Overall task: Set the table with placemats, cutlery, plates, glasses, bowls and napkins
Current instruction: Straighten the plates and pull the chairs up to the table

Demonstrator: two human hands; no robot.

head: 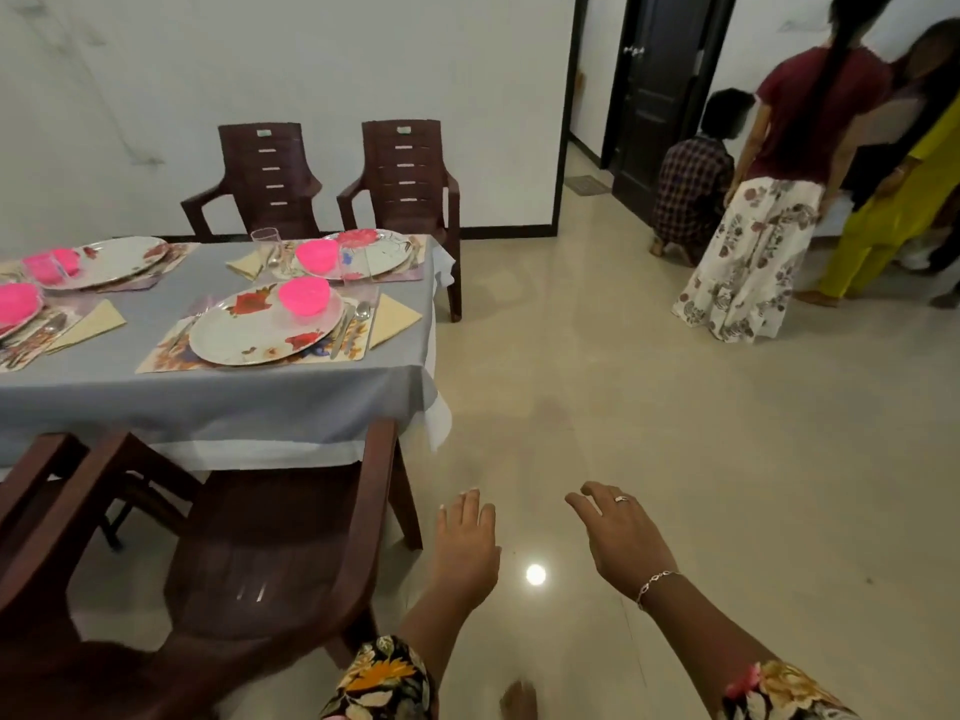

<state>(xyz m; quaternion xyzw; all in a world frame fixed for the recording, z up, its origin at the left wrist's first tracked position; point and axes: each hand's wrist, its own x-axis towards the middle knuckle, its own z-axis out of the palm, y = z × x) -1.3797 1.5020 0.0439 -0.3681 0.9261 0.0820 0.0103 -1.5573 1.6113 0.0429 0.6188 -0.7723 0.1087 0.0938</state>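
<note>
Table (260,387) sits at frame left, w/ a grey cloth over a white under-layer that drapes soft at the corner.

Step status (my judgement): setup is near complete and at the final-check stage.

Near-right setting:
- Placemat (156,356): flat, rectangular, floral print.
- Plate (244,335): glossy, round-to-oval, flower pattern, lying on the mat.
- Bowl (305,298): bright pink, looks like plastic, resting on the plate.
- Cutlery (348,319): shiny metal, laid just right of the plate.
- Napkin (392,314): pale yellow, folded to a triangle, beside the mat.

A clear glass (266,246) stands at the far-right setting. I can't confirm a glass for the near one.

Left hand (465,537) and right hand (618,537) both hold nothing. Fingers are extended and loosely spread, palms down, over the polished floor. Both are right of the table and well apart from it. The right hand has a ring and a bracelet.

Next move (est.): check each place for a missing item, esp. glasses. The brown moulded chair (270,537) stands at the near edge, so any reach to the table goes over or round it.
</note>
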